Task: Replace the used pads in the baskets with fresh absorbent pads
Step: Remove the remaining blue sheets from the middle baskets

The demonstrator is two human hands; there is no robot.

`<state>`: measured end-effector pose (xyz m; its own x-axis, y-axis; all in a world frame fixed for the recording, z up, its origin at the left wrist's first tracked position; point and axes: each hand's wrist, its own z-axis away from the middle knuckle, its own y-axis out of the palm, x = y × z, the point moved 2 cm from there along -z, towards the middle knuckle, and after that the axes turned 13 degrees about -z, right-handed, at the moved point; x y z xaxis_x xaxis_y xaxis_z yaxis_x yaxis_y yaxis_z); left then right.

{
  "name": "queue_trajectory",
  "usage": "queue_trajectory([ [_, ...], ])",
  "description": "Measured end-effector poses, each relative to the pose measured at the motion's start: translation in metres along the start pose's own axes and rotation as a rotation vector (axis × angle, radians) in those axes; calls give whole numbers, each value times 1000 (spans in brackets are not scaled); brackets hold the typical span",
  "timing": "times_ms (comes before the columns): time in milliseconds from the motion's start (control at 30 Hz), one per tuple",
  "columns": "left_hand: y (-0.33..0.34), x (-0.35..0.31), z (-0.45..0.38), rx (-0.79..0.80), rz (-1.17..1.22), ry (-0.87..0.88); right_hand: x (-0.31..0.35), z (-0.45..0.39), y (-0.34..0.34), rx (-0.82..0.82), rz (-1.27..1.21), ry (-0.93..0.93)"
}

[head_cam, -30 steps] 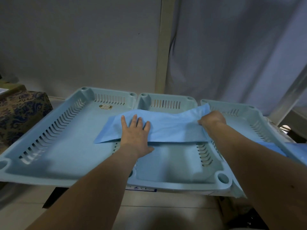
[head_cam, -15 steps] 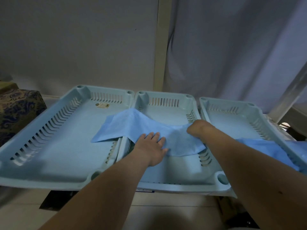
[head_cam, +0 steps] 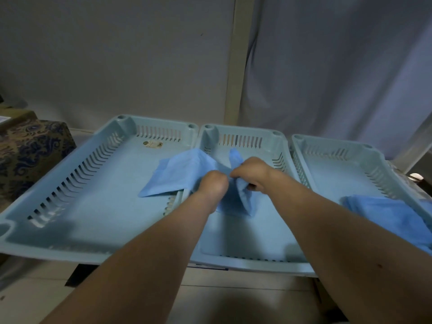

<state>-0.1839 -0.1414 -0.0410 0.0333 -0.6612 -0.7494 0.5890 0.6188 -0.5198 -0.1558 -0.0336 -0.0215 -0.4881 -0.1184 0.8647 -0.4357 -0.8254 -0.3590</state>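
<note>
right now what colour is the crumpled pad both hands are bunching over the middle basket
Blue, a deeper shade than the pale blue plastic basket under it; the crumpled pad shows in the head view.

- The left hand's (head_cam: 214, 183) fingers are curled under, hidden from view.
- The pad (head_cam: 184, 174) is partly covered by both hands; its middle is bunched out of sight.
- The right basket (head_cam: 336, 146) and the pad stack (head_cam: 385, 213) run off the right edge.
- The label (head_cam: 153, 144) in the left basket (head_cam: 70, 174) is too small to read.
</note>
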Motion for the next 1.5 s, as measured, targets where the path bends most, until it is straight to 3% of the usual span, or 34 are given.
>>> queue_trajectory([
  [33,-2,1,2,26,202,-60,-3,1,5,41,-24,17],
  [100,-5,3,6,19,334,-102,-7,5,12,126,-141,51],
  [200,-2,7,3,-58,287,-42,-14,11,12,175,-282,126],
  [267,1,9,0,-78,217,7,-18,6,6,56,-271,109],
  [333,0,8,2,-157,-17,99,-20,0,-2,-114,-104,-2],
  [433,2,3,6,-234,-442,136,-23,-2,-9,-284,346,-252],
  [533,7,1,12,-333,-835,168,-30,1,2,-166,518,-415],
  [633,17,1,17,-434,-1188,310,-40,-2,15,18,699,-404],
  [767,27,19,5,-215,-1557,354,-54,-12,16,60,791,-349],
  [1000,28,32,-2,-58,-1567,279,-68,-17,19,95,849,-263],
  [1267,27,30,-2,-36,-1532,279,-62,-23,18,129,814,-239],
  [1333,24,30,-1,-57,-1474,310,-53,-18,13,-22,590,-270],
  [1400,21,27,3,-98,-1409,358,-48,-14,2,-339,331,-235],
  [1433,19,24,6,-114,-1406,379,-48,-14,-4,-461,230,-141],
  [1500,16,19,13,-133,-1459,394,-49,-12,-10,-494,119,90],
])
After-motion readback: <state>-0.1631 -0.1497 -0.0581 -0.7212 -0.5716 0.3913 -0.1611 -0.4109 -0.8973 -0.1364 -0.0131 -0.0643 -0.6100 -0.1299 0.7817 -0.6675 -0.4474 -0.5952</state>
